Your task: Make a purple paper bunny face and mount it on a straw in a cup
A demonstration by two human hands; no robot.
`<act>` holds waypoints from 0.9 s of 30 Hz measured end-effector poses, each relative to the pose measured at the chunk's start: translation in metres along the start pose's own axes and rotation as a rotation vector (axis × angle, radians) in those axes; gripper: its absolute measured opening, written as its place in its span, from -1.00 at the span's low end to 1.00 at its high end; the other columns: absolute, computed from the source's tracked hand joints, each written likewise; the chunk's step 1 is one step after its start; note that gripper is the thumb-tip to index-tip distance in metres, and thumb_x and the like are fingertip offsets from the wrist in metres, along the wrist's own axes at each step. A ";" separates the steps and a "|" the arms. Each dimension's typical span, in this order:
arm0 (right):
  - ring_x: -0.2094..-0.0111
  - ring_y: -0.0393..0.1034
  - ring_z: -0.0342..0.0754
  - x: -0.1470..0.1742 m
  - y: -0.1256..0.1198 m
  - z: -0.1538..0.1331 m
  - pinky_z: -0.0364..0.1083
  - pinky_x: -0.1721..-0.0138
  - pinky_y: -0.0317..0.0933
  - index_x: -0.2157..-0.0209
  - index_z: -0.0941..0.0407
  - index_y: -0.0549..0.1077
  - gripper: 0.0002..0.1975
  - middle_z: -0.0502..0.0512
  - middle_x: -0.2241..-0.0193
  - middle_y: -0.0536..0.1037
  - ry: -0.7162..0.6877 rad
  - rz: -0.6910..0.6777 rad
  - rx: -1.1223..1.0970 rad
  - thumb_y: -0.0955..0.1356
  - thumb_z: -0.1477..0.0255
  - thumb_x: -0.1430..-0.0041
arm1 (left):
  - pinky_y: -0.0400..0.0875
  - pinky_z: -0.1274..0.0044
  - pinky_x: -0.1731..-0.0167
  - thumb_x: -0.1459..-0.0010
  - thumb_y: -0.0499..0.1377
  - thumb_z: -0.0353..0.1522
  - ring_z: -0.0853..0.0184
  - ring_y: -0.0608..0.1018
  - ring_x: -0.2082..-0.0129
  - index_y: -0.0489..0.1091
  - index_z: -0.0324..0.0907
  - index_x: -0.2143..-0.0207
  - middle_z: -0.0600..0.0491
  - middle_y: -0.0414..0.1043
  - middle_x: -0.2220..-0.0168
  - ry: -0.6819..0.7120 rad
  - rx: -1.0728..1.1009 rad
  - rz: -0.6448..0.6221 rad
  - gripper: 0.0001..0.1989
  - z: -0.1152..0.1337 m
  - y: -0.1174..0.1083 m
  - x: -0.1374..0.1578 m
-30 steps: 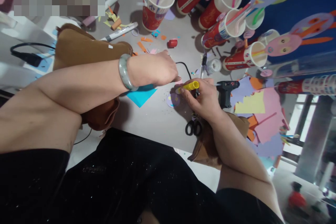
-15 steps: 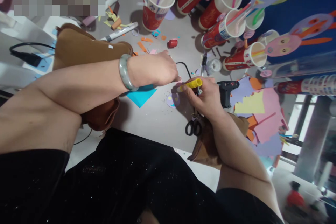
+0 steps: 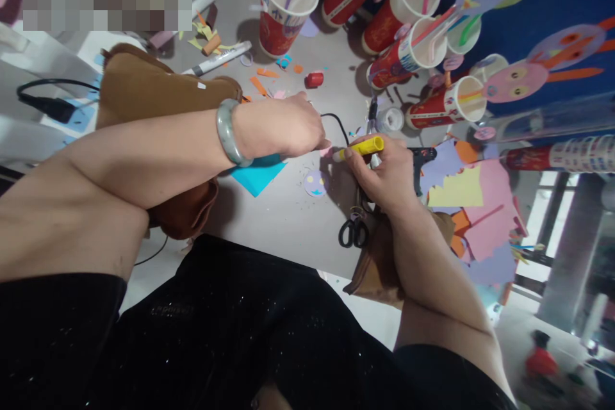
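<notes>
My right hand [image 3: 391, 170] grips a yellow marker [image 3: 368, 146], its pale end pointing left and its hollow end to the right. Just left of that pale end, my left hand [image 3: 293, 125] is closed with its fingers curled under; what they hold, if anything, is hidden. A bit of pink paper [image 3: 327, 152] shows by its thumb. Below, on the table, lies a purple paper disc [image 3: 316, 184] with yellow dots and a blue shape. Blue paper [image 3: 259, 176] sticks out from under my left wrist. Black-handled scissors [image 3: 353, 232] lie below my right hand.
Red-and-white paper cups [image 3: 288, 13] with straws stand across the back and right. A black glue gun [image 3: 423, 163] is beyond my right hand, near a pile of coloured paper [image 3: 494, 205]. A brown pouch [image 3: 158, 80] and a white marker [image 3: 218, 57] lie left.
My right hand has moved a little right and up with the yellow marker, away from the purple disc, which now shows fully. My left hand stays nearly still.
</notes>
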State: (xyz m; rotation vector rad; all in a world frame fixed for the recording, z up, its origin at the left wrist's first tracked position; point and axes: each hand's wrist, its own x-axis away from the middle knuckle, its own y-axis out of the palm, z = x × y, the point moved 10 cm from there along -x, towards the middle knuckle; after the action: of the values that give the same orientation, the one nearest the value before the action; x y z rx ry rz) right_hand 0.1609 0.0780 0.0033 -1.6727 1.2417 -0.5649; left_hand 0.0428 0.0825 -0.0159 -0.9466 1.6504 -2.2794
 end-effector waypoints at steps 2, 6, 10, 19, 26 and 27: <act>0.35 0.49 0.08 -0.001 0.001 -0.005 0.19 0.11 0.32 0.28 0.01 0.50 -0.80 0.08 0.38 0.61 -0.009 0.019 -0.009 0.37 0.19 -0.34 | 0.34 0.13 0.00 -0.23 -0.01 -0.49 -0.01 0.57 0.00 0.44 -0.01 -0.28 -0.14 0.65 0.01 -0.002 -0.029 -0.005 -0.38 0.000 0.000 0.002; 0.39 0.47 0.05 -0.003 0.010 -0.015 0.18 0.13 0.31 0.32 0.01 0.47 -0.80 0.06 0.43 0.59 -0.049 -0.011 -0.017 0.36 0.21 -0.35 | 0.34 0.13 -0.04 -0.23 -0.03 -0.56 0.05 0.58 0.01 0.44 -0.07 -0.28 -0.16 0.63 -0.03 0.001 -0.016 0.018 -0.37 0.000 -0.001 0.002; 0.43 0.45 0.02 -0.002 0.015 -0.017 0.13 0.14 0.28 0.37 0.01 0.44 -0.78 0.01 0.50 0.54 -0.064 -0.047 -0.021 0.37 0.21 -0.32 | 0.34 0.11 -0.03 -0.29 -0.04 -0.52 0.06 0.58 0.05 0.45 -0.06 -0.27 -0.16 0.63 -0.05 0.030 -0.009 0.069 -0.42 0.002 -0.002 0.000; 0.46 0.42 -0.03 0.002 0.007 -0.023 0.07 0.20 0.28 0.39 0.02 0.52 -0.83 -0.01 0.50 0.58 -0.034 -0.130 -0.163 0.44 0.26 -0.24 | 0.35 0.23 -0.01 -0.35 -0.02 -0.47 0.14 0.55 0.09 0.42 -0.03 -0.27 -0.08 0.65 0.08 0.026 -0.064 0.031 -0.48 0.008 -0.012 0.010; 0.40 0.48 -0.05 0.014 -0.042 0.049 -0.03 0.37 0.32 0.31 -0.02 0.47 -0.73 -0.03 0.42 0.58 0.311 0.247 -0.798 0.53 0.16 -0.07 | 0.38 0.21 0.04 -0.24 0.20 -0.50 -0.03 0.60 0.05 0.30 -0.02 -0.39 -0.18 0.62 0.02 -0.035 -0.083 -0.125 -0.32 0.002 0.001 -0.004; 0.40 0.48 -0.06 0.015 -0.042 0.058 -0.04 0.37 0.32 0.32 -0.03 0.45 -0.72 -0.04 0.42 0.58 0.337 0.254 -0.873 0.54 0.17 -0.04 | 0.38 0.22 0.04 -0.22 0.22 -0.50 -0.02 0.60 0.06 0.30 0.00 -0.39 -0.16 0.63 0.05 -0.037 -0.082 -0.110 -0.31 0.000 0.001 -0.005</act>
State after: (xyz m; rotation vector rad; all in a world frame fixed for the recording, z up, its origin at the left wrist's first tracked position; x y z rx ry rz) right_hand 0.2322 0.0902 0.0116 -2.1075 2.1135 -0.1330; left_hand 0.0466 0.0841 -0.0185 -1.1181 1.7288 -2.2628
